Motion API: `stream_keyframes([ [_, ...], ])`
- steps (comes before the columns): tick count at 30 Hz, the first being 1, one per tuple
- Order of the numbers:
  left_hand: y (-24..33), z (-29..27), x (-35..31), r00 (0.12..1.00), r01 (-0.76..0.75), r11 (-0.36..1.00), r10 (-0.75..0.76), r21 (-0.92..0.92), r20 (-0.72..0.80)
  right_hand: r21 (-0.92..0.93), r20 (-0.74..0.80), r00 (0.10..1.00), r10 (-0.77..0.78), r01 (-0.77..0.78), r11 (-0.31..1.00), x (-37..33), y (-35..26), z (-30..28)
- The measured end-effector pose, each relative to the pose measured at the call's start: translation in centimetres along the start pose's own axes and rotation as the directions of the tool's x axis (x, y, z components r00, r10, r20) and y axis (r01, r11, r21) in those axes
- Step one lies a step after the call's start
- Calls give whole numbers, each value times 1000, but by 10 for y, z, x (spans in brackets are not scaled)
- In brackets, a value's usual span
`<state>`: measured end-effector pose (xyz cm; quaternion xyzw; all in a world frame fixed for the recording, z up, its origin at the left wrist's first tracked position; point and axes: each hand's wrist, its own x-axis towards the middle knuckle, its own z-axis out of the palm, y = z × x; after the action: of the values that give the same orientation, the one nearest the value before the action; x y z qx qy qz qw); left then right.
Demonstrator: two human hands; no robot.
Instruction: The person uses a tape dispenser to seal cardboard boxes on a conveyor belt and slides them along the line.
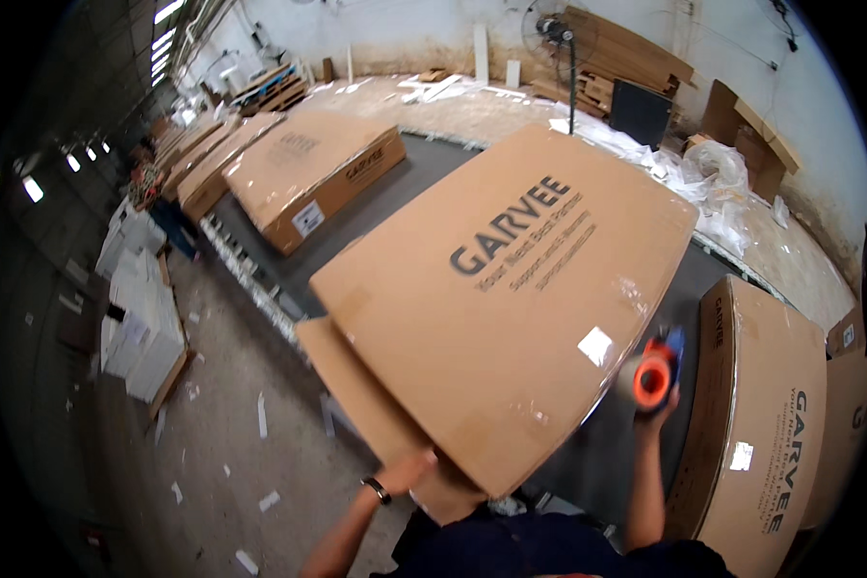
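A large brown cardboard box [405,328] lies flat in front of me on the dark conveyor, dark print and a white label on its top. Along its near left side a long flap [356,385] stands out from the box. My left hand [409,472], with a dark band at the wrist, is closed on the near end of that flap; its fingertips are partly hidden. In my right hand [657,412] is a tape dispenser [655,376], blue with an orange hub, held up just right of the box and apart from it.
Another printed box [761,414] stands close on the right. Further boxes [308,164] lie along the conveyor [424,173] at the far left. A person [154,197] is beside them. White stacked panels [144,318] stand on the floor at left; a fan [557,34] and plastic wrap [713,178] are beyond.
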<state>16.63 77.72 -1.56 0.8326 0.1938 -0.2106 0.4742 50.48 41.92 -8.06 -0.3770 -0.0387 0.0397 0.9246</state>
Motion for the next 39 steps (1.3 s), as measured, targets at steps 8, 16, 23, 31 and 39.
stream_keyframes([
  [8, -135, 1, -71, 257, 247, 968, -21, 44, -966, -45, -393, 869, 301, -345, 937, -286, 11, -62],
  [16, -22, -21, 69, 489, -182, 181, 870, 966, -71, 142, -332, 915, 230, -192, 971, -221, -55, -28],
  [23, 23, -39, 64, 483, -543, 224, 872, 809, 83, 132, -659, 748, -81, 221, 966, -271, -68, -32],
  [31, 18, -30, 79, 320, -606, 113, 941, 788, 111, -200, -687, 641, -341, 285, 938, -294, 23, -10],
  [39, 8, -29, 86, 202, -610, 4, 968, 793, 150, -316, -6, 983, 186, -178, 932, -263, 65, 24],
])
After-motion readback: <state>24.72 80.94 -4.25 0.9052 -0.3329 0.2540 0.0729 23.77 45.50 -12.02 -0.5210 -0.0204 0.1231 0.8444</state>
